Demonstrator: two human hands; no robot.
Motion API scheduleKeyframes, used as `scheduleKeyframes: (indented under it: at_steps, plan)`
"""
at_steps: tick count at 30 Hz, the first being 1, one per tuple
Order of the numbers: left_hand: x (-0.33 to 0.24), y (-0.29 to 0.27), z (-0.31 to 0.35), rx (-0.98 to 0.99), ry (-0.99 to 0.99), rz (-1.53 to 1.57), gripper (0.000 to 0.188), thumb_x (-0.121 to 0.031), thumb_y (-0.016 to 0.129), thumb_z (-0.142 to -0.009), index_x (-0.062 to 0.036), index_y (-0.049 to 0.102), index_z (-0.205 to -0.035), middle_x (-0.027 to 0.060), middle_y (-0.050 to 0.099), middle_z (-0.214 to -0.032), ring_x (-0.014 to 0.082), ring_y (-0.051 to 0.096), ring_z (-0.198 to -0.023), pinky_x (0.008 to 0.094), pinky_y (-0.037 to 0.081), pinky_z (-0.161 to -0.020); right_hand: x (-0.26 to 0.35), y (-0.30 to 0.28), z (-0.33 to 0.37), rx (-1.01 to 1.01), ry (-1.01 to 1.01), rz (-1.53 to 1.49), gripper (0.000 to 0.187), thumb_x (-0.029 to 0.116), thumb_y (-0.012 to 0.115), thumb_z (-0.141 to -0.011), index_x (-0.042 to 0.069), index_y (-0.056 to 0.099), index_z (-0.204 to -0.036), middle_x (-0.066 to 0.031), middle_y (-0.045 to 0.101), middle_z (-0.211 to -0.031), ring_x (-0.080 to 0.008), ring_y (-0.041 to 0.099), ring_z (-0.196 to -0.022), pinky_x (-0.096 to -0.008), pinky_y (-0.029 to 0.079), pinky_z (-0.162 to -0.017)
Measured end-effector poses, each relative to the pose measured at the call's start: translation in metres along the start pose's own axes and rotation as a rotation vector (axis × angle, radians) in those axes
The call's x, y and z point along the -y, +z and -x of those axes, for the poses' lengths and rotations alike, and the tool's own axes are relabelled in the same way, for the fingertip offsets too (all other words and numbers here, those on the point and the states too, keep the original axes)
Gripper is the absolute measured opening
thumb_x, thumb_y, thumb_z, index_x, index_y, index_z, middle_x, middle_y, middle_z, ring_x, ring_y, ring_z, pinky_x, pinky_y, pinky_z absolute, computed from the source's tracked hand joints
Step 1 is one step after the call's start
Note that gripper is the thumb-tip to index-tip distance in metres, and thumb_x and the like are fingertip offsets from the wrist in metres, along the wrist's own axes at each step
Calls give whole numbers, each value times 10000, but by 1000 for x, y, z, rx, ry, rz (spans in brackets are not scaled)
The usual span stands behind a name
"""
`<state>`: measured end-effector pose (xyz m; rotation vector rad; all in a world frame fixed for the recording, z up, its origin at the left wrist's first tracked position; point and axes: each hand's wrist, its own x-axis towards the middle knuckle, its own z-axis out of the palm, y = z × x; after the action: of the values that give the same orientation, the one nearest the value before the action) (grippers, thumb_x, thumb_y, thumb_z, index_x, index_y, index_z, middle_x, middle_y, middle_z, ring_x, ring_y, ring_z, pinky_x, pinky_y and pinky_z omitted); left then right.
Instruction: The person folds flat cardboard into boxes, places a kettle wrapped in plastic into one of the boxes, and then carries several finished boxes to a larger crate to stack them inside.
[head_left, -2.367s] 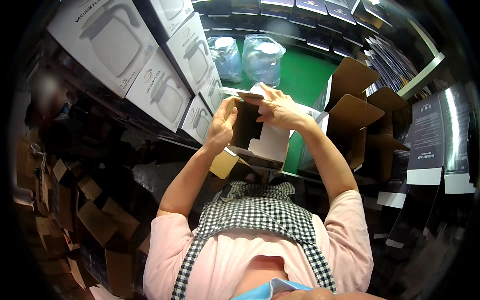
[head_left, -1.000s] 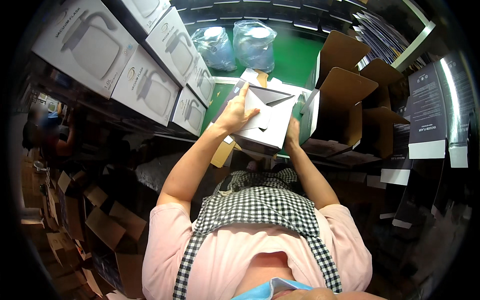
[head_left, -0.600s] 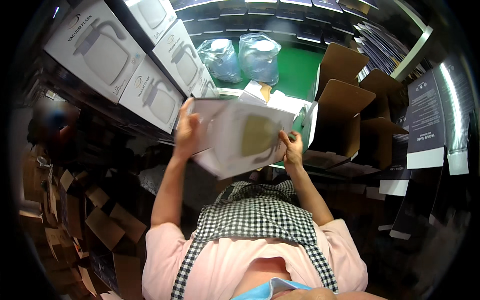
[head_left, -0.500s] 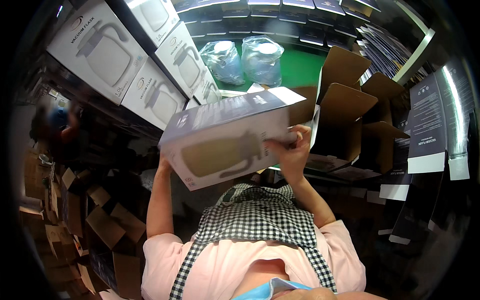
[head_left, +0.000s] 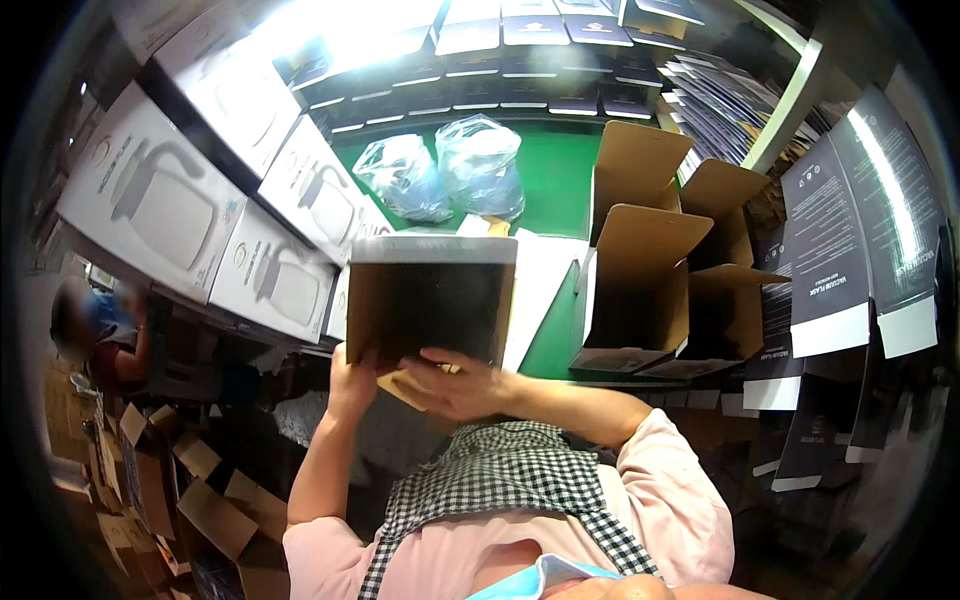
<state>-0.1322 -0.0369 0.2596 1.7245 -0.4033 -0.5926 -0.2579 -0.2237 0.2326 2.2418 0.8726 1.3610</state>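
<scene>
Since half a second ago the box has swung upright: its long printed side no longer faces the camera, and a dark square end with a pale top edge does. It stands raised over the near edge of the green surface, in front of the chest.

At far left, four white cartons printed with a grey kettle picture lean in a row along the surface's left edge, smooth and glossy. Below them, brown cardboard flaps crowd the floor. The left hand clasps the box's lower left corner, fingers wrapped on the cardboard. The right hand lies across the bottom edge, fingers spread flat against the underside, thumb on the dark face.

Two crinkled clear plastic bags sit mid-surface beyond the box, touching each other. A white sheet lies just behind the box. Bare green shows around the bags and toward the far edge.

To the right, three open brown cartons stand upright with flaps raised, tight together at the right edge. Dark flat sleeves stack at far right.
</scene>
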Motion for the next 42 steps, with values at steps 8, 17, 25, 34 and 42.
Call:
scheduleKeyframes:
  at_steps: [8, 17, 25, 34, 42]
  plan:
    - [4, 26, -193, -271, 689, -312, 255, -117, 573, -950, 37, 571, -1153, 109, 616, -1083, 206, 598, -949, 342, 490, -833, 100, 104, 151, 205, 805, -582, 317, 42, 611, -772, 54, 644, -1088, -136, 608, -1193, -288, 579, -1127, -413, 487, -947]
    - [-63, 117, -491, -207, 1000, 137, 229, -90, 535, -969, 29, 586, -1158, 109, 620, -1092, 197, 617, -964, 386, 567, -842, 130, 153, 233, 521, 1263, -393, 608, 295, 698, -829, 32, 495, -1339, -192, 437, -1426, -320, 356, -1388, -536, 254, -1141]
    - [-153, 284, -608, 67, 825, 666, 342, -135, 423, -1042, -6, 451, -1357, 141, 565, -1161, 244, 617, -1008, 378, 608, -741, 144, 158, 259, 698, 1399, -396, 633, 379, 643, -862, 66, 469, -1384, -164, 389, -1469, -289, 320, -1409, -544, 237, -1142]
    - [-223, 404, -679, -203, 870, -310, 901, -541, 809, -710, -18, 505, -1378, 231, 628, -1184, 261, 636, -1075, 383, 535, -863, 145, 158, 259, 691, 1496, -439, 582, 427, 542, -928, 116, 450, -1411, -127, 351, -1515, -218, 283, -1436, -493, 217, -1164]
    - [-229, 401, -728, -300, 954, -744, 831, -511, 814, -731, 13, 556, -1323, 236, 686, -1062, 304, 674, -1026, 409, 511, -910, 140, 163, 251, 773, 1451, -442, 585, 434, 545, -931, 124, 451, -1419, -114, 361, -1510, -200, 288, -1436, -474, 218, -1168]
